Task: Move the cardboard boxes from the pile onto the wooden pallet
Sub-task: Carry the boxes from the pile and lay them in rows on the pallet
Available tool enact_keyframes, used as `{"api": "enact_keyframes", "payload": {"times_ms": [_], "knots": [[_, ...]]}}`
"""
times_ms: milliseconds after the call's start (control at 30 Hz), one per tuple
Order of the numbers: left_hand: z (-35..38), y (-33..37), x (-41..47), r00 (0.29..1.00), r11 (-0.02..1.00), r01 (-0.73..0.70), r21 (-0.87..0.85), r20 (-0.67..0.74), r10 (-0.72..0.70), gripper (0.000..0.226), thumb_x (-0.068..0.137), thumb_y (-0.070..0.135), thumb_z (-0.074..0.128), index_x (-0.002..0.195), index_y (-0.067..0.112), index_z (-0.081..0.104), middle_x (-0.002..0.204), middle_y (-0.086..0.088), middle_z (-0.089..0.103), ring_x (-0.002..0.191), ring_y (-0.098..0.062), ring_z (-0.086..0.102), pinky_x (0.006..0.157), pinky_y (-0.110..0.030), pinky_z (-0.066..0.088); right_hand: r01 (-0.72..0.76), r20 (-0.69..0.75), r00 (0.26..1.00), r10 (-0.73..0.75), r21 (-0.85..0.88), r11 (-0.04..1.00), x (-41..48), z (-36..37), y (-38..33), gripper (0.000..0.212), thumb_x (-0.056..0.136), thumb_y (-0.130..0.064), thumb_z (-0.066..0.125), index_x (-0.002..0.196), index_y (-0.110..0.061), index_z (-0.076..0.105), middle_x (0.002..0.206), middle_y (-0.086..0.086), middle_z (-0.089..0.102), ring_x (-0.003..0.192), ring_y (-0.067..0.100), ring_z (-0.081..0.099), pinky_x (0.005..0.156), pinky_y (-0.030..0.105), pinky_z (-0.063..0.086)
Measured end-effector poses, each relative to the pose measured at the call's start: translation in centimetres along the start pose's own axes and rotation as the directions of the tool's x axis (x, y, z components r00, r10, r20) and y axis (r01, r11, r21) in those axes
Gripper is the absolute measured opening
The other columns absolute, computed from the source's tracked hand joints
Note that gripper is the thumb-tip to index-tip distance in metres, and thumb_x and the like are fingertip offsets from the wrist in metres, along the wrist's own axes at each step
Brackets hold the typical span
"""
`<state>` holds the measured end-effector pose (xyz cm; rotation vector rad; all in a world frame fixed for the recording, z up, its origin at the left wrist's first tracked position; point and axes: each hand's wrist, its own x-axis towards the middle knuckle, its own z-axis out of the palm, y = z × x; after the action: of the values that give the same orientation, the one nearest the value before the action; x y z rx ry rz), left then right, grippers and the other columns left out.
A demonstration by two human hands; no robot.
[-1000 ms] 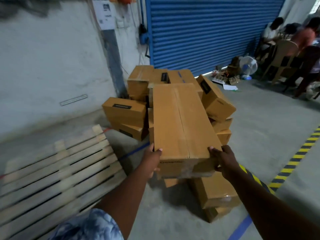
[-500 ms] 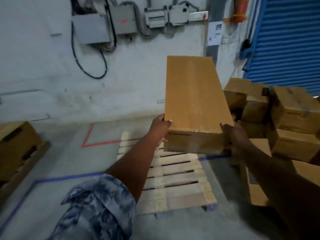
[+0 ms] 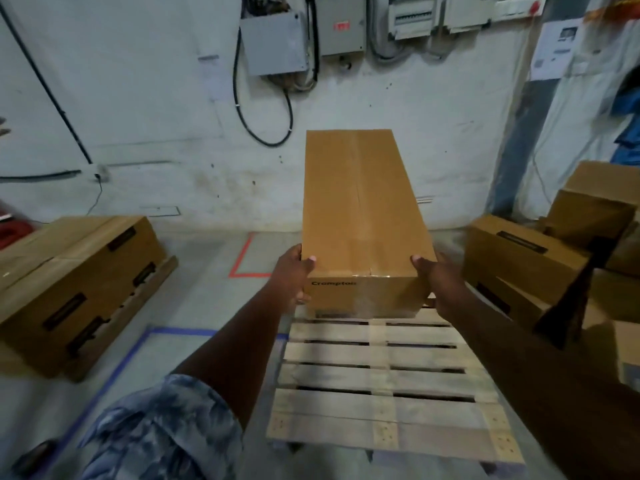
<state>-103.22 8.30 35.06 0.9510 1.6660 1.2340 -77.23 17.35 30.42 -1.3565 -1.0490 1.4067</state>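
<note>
I hold a long brown cardboard box lengthwise in front of me, its near end facing me with dark lettering. My left hand grips the near left corner and my right hand grips the near right corner. The box hangs over the far part of the wooden pallet, which lies on the floor directly below my arms with bare slats showing. The pile of cardboard boxes stands at the right edge of view.
A second pallet with large brown boxes lies at the left. A white wall with grey electrical cabinets and hanging cables runs across the back. Blue tape and red tape mark the concrete floor.
I have turned left from the pile with the box in both hands. The pallet has come from the left side to directly under me, and the box is now over its far end.
</note>
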Motion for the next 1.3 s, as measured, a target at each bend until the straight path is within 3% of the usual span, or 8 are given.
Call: {"api": "enact_keyframes", "payload": {"times_ms": [233, 333, 467, 700, 867, 1100, 1200, 1300], "knots": [[-4.1, -3.6, 14.4, 0.997, 0.997, -0.034, 0.065, 0.065, 0.03, 0.029, 0.101, 0.026, 0.052, 0.13, 0.026, 0.053, 0.122, -0.006, 0.066, 0.106, -0.028, 0.066, 0.086, -0.061, 0.057, -0.022, 0.018, 1.0, 0.023, -0.036, 0.999, 11.6, 8.6, 3.2, 0.027, 0.094, -0.033, 0.066, 0.121, -0.029, 0.061, 0.116, 0.002, 0.068, 0.096, 0.021, 0.062, 0.092, 0.049, 0.052], [-5.6, -4.8, 21.5, 0.992, 0.994, -0.04, 0.105, 0.121, 0.028, 0.038, 0.099, 0.033, 0.054, 0.136, 0.025, 0.051, 0.122, -0.005, 0.066, 0.108, -0.028, 0.067, 0.087, -0.058, 0.058, -0.059, 0.019, 0.998, 0.06, -0.046, 0.997, 17.3, 12.3, 4.4, 0.036, 0.094, -0.032, 0.066, 0.129, -0.026, 0.06, 0.118, 0.003, 0.067, 0.098, 0.021, 0.061, 0.091, 0.044, 0.05], [-7.8, -7.1, 29.8, 0.989, 0.989, -0.01, 0.148, 0.149, -0.013, 0.045, 0.092, 0.045, 0.06, 0.135, 0.033, 0.052, 0.12, -0.004, 0.068, 0.107, -0.029, 0.068, 0.084, -0.058, 0.059, -0.077, 0.048, 0.996, 0.081, -0.069, 0.995, 23.3, 16.5, 5.8, 0.03, 0.095, -0.031, 0.066, 0.124, -0.028, 0.058, 0.12, 0.003, 0.066, 0.099, 0.019, 0.06, 0.088, 0.044, 0.047], [-10.4, -12.7, 42.9, 0.983, 0.991, 0.068, 0.112, 0.162, -0.086, 0.044, 0.1, 0.024, 0.053, 0.143, 0.029, 0.047, 0.127, -0.005, 0.065, 0.114, -0.027, 0.064, 0.091, -0.06, 0.055, -0.133, 0.049, 0.989, 0.14, -0.117, 0.984, 32.7, 23.0, 9.7, 0.049, 0.096, -0.033, 0.066, 0.141, -0.022, 0.05, 0.127, 0.004, 0.06, 0.111, 0.028, 0.055, 0.085, 0.045, 0.043], [-11.8, -18.2, 51.9, 0.973, 0.993, 0.066, 0.098, 0.215, -0.086, 0.044, 0.101, 0.016, 0.051, 0.143, 0.03, 0.047, 0.123, 0.008, 0.067, 0.113, -0.015, 0.064, 0.099, -0.051, 0.053, -0.21, -0.008, 0.978, 0.211, -0.133, 0.969, 39.4, 27.6, 14.8, 0.055, 0.095, -0.033, 0.068, 0.144, -0.023, 0.046, 0.13, 0.005, 0.058, 0.116, 0.031, 0.055, 0.09, 0.051, 0.05], [-12.6, -30.0, 65.5, 0.939, 0.979, 0.131, 0.154, 0.298, -0.172, 0.047, 0.096, 0.022, 0.052, 0.141, 0.035, 0.047, 0.133, 0.0, 0.062, 0.123, -0.025, 0.058, 0.107, -0.051, 0.047, -0.268, -0.057, 0.963, 0.262, -0.183, 0.946, 49.1, 34.3, 22.7, 0.056, 0.091, -0.038, 0.072, 0.138, -0.02, 0.047, 0.119, 0.003, 0.06, 0.1, 0.023, 0.059, 0.066, 0.038, 0.052], [-13.0, -34.9, 70.4, 0.922, 0.973, 0.185, 0.137, 0.318, -0.22, 0.051, 0.1, 0.013, 0.048, 0.148, 0.029, 0.04, 0.131, -0.005, 0.061, 0.126, -0.041, 0.054, 0.105, -0.055, 0.045, -0.325, -0.037, 0.945, 0.325, -0.232, 0.917, 53.0, 37.0, 26.5, 0.087, 0.073, -0.055, 0.078, 0.143, -0.019, 0.044, 0.122, 0.004, 0.06, 0.103, 0.026, 0.06, 0.067, 0.037, 0.054], [-13.7, -39.7, 74.8, 0.893, 0.967, 0.22, 0.126, 0.374, -0.252, 0.052, 0.099, 0.016, 0.048, 0.149, 0.029, 0.037, 0.137, 0.002, 0.054, 0.132, -0.03, 0.049, 0.11, -0.054, 0.043, -0.377, -0.079, 0.926, 0.369, -0.205, 0.903, 56.4, 39.5, 30.9, 0.115, 0.037, -0.074, 0.087, 0.132, -0.023, 0.047, 0.115, -0.002, 0.058, 0.099, 0.025, 0.058, 0.069, 0.04, 0.053]]}}
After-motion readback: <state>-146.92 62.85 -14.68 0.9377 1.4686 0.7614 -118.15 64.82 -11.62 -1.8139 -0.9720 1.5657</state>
